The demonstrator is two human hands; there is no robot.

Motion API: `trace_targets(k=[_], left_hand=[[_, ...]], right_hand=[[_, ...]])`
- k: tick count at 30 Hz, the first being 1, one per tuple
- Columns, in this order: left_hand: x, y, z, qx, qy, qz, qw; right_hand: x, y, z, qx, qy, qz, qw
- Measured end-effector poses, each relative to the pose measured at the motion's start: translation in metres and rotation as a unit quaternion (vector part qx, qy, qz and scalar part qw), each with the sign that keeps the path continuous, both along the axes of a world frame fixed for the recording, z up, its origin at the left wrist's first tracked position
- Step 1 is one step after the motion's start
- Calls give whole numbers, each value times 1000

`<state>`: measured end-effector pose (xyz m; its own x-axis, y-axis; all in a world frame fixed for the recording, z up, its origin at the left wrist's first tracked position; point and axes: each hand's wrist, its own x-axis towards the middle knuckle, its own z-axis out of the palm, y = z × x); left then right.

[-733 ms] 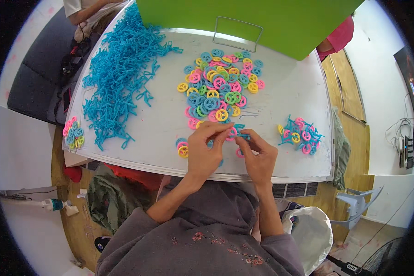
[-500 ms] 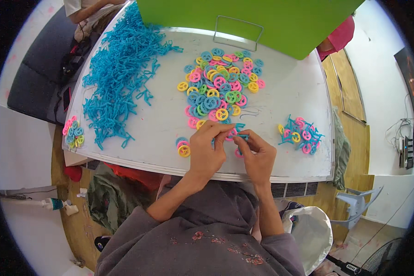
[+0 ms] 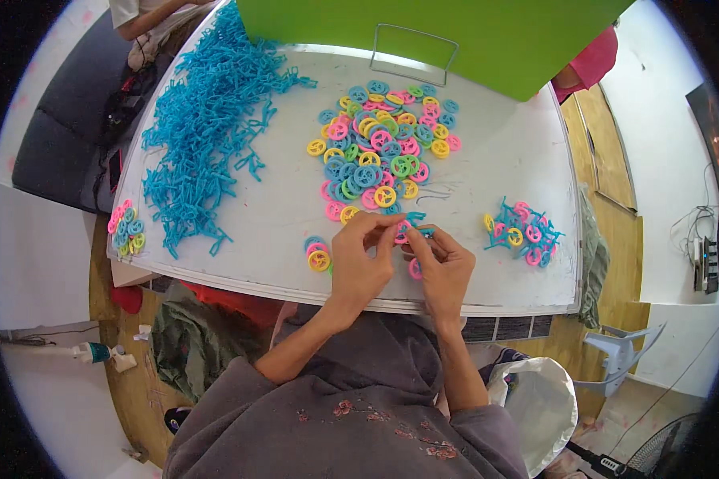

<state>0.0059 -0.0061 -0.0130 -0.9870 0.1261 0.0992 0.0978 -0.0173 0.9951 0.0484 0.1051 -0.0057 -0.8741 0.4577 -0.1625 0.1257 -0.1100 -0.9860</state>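
Close to the table's near edge, the fingertips of my left hand [image 3: 361, 259] pinch a small pink plastic wheel [image 3: 403, 231]. My right hand [image 3: 443, 275] is closed beside it on a blue forked plastic piece [image 3: 416, 217], whose prongs stick out past the fingers. Wheel and blue piece touch, but the fingertips hide how they join. Another pink wheel [image 3: 415, 269] lies by my right thumb. Left of my left hand sits a yellow wheel [image 3: 319, 260] among a few others. Beyond my hands spreads a heap of coloured wheels [image 3: 369, 177].
A big pile of blue forked pieces [image 3: 196, 136] covers the table's left side. Blue pieces with wheels [image 3: 533, 234] lie in a small pile at right. A green panel [image 3: 431, 40] with a wire loop stands at the far edge. Two other people are partly visible beyond the table.
My right hand has shifted slightly left and its fingers have turned, so more of the pink wheel shows between my hands. Both hands keep their grip.
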Motion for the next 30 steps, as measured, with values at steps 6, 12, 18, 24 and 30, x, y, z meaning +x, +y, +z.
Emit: trace_targets(k=[6, 12, 18, 24, 30], left_hand=[[0, -4, 8, -62, 44, 8, 997], [-10, -14, 5, -100, 81, -42, 991], [0, -15, 24, -26, 31, -53, 998], [-4, -91, 26, -285, 124, 71, 948], [4, -107, 15, -307, 56, 13, 950]], right_hand=[[0, -6, 5, 38, 10, -16, 999], [1, 13, 2, 49, 24, 79, 995], [2, 30, 2, 72, 29, 83, 993], [-2, 99, 26, 361, 48, -13, 931], [-22, 155, 20, 490, -35, 0, 871]])
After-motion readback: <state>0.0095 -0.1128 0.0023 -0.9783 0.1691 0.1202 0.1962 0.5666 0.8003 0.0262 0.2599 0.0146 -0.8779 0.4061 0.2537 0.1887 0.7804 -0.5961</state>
